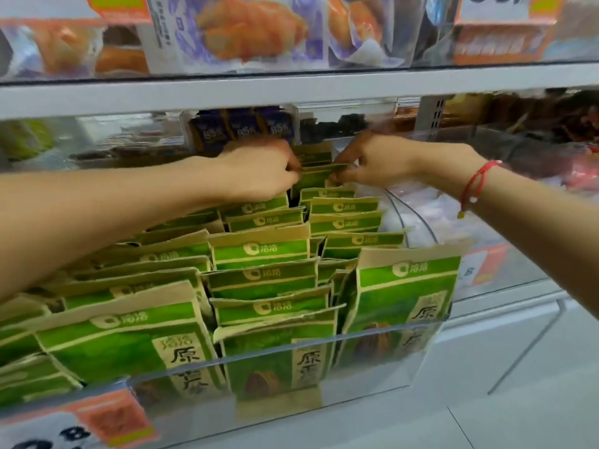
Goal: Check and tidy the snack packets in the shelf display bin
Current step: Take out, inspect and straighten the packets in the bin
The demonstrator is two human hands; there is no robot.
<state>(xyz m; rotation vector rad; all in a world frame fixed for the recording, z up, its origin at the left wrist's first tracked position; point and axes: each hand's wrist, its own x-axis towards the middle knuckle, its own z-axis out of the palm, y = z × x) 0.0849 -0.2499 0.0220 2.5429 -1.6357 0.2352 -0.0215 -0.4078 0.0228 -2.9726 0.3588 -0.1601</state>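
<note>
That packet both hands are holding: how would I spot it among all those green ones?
Find the clear bin full of green packets, below the grey shelf edge. Follow the rows to the far back, just in front of the dark blue boxes. The held packet is the one pinched at its top edge between the left hand and right hand; no other packet is gripped.

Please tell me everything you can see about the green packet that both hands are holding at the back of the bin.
The green packet stands upright at the back of the middle row in the clear bin, behind other packets of the same look. It seems to be paper-like, green with a tan top edge. The left hand pinches its top left corner and the right hand pinches its top right corner. Its lower part is hidden by the packets in front. Any print on it is too blurred to read.
</note>
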